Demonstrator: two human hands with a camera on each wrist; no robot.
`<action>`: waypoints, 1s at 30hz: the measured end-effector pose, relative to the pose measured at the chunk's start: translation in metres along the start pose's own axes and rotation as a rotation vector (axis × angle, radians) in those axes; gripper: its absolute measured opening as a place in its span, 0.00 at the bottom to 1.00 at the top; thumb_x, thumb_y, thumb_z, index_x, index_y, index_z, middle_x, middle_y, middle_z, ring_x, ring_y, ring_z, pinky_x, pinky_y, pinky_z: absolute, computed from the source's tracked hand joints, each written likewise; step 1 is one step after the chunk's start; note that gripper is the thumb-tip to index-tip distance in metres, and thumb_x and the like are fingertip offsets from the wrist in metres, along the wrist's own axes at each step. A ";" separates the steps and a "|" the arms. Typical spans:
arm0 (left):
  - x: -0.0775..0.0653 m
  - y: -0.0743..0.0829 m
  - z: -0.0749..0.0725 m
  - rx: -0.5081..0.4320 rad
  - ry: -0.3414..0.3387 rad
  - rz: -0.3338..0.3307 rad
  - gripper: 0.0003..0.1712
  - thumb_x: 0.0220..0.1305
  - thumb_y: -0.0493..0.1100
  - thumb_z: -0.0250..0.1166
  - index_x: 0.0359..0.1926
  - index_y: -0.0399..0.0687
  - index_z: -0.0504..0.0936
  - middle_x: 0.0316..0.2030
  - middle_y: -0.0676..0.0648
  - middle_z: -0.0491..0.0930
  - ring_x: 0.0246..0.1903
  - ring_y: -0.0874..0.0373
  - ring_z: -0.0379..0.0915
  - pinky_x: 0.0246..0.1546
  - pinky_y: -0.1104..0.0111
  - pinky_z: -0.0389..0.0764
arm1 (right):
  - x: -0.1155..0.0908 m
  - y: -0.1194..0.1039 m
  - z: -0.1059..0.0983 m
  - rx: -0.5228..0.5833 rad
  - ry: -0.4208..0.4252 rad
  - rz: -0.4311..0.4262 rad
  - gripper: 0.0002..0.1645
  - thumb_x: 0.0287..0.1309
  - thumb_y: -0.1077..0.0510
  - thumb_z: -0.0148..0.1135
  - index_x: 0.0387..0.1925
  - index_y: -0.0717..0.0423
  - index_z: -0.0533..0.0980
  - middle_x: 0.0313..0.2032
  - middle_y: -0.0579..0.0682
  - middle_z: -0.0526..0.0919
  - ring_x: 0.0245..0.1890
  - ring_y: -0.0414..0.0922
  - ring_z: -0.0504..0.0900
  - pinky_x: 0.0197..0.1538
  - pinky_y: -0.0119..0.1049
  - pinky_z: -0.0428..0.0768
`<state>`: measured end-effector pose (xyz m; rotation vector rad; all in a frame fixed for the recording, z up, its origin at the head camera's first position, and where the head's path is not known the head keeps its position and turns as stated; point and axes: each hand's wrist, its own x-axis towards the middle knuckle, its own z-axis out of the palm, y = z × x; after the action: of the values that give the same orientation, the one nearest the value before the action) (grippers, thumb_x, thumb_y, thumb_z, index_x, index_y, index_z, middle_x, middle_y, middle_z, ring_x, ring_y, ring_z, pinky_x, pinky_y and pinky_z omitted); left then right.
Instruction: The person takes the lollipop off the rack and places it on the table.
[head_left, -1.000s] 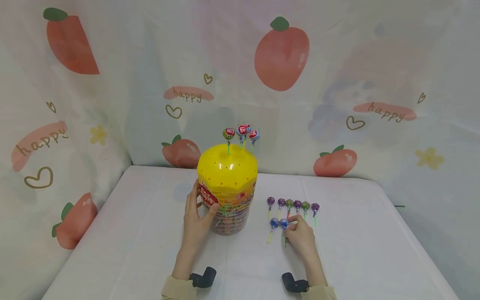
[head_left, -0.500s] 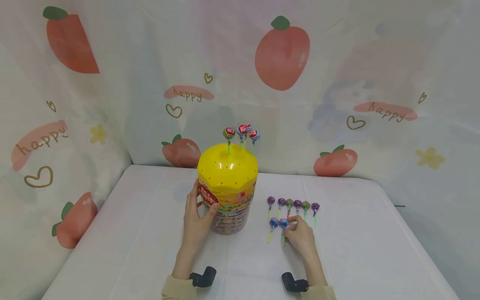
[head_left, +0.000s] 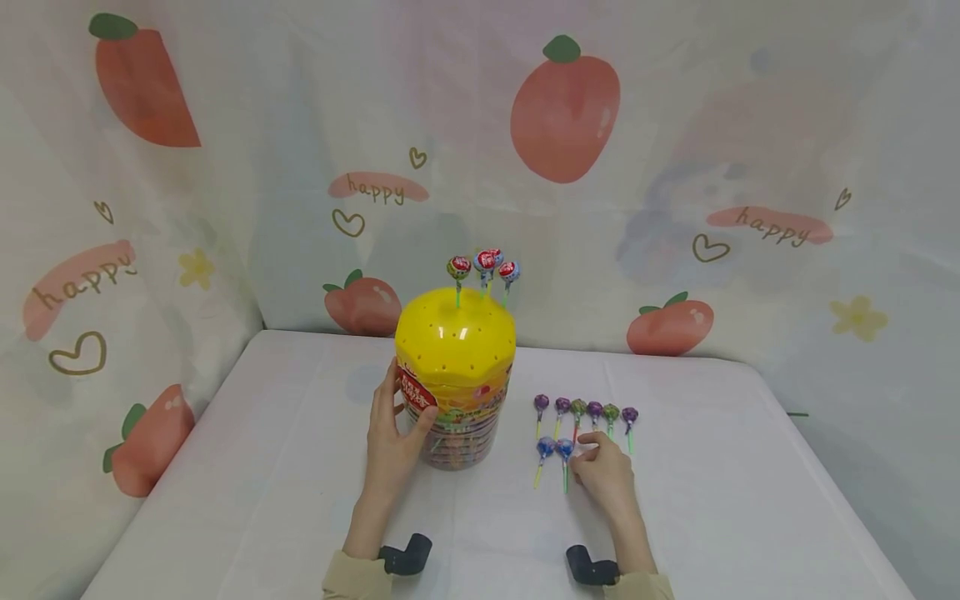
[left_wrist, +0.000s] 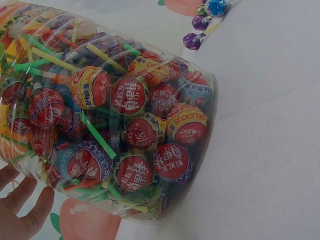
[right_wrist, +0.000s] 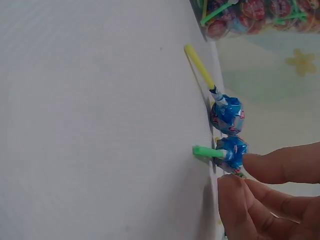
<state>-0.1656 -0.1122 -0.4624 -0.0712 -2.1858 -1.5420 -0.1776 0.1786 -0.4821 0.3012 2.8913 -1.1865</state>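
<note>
My left hand (head_left: 393, 442) grips the left side of a clear plastic lollipop jar (head_left: 459, 442) with a yellow perforated lid (head_left: 450, 333). Wrapped lollipops fill the jar in the left wrist view. Several lollipops stand upright in the lid, one of them a green-wrapped lollipop (head_left: 458, 267). On the table, my right hand (head_left: 603, 473) is beside a blue lollipop (head_left: 565, 451) with a green stick. Thumb and fingers are parted there, the thumb (right_wrist: 280, 164) at the candy's edge in the right wrist view. Left of it lies another blue lollipop (head_left: 545, 448) with a yellow stick.
Behind the blue pair runs a row of several lollipops, from a purple lollipop (head_left: 542, 402) to another purple lollipop (head_left: 630, 414) at the right. A white cloth covers the table (head_left: 262, 467). A printed curtain (head_left: 480, 100) stands behind and at both sides.
The two blue lollipops have shifted slightly left. My right thumb and fingers have come away from the green-stick one. My left hand and the jar have not moved.
</note>
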 end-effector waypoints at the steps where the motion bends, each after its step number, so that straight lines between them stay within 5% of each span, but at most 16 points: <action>1: 0.000 0.000 0.000 0.001 -0.001 -0.002 0.50 0.60 0.49 0.67 0.75 0.71 0.46 0.68 0.47 0.62 0.65 0.50 0.59 0.61 0.50 0.71 | 0.000 0.000 -0.001 0.000 0.010 0.005 0.23 0.51 0.63 0.63 0.50 0.67 0.74 0.27 0.54 0.83 0.21 0.42 0.77 0.26 0.31 0.70; 12: 0.000 0.001 0.000 0.000 -0.006 -0.019 0.50 0.60 0.50 0.67 0.75 0.72 0.46 0.68 0.48 0.61 0.66 0.50 0.58 0.62 0.50 0.70 | -0.005 -0.019 -0.014 0.040 0.099 -0.035 0.13 0.57 0.58 0.61 0.42 0.62 0.78 0.32 0.56 0.83 0.25 0.41 0.81 0.29 0.30 0.72; 21: 0.000 0.001 0.000 -0.008 0.000 -0.017 0.49 0.60 0.50 0.67 0.74 0.73 0.46 0.69 0.49 0.61 0.66 0.52 0.58 0.62 0.50 0.70 | -0.014 -0.052 -0.017 0.151 0.294 -0.264 0.09 0.57 0.62 0.64 0.39 0.62 0.79 0.32 0.57 0.85 0.34 0.50 0.83 0.36 0.26 0.78; 30: 0.001 -0.001 0.001 0.001 -0.001 -0.031 0.49 0.60 0.50 0.67 0.74 0.73 0.46 0.69 0.48 0.61 0.66 0.50 0.59 0.62 0.50 0.70 | -0.012 -0.092 -0.025 0.360 0.383 -0.420 0.09 0.55 0.67 0.64 0.40 0.62 0.80 0.30 0.55 0.84 0.30 0.35 0.78 0.33 0.17 0.77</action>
<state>-0.1666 -0.1121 -0.4627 -0.0375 -2.1989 -1.5578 -0.1800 0.1297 -0.3992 -0.1073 3.1428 -1.9156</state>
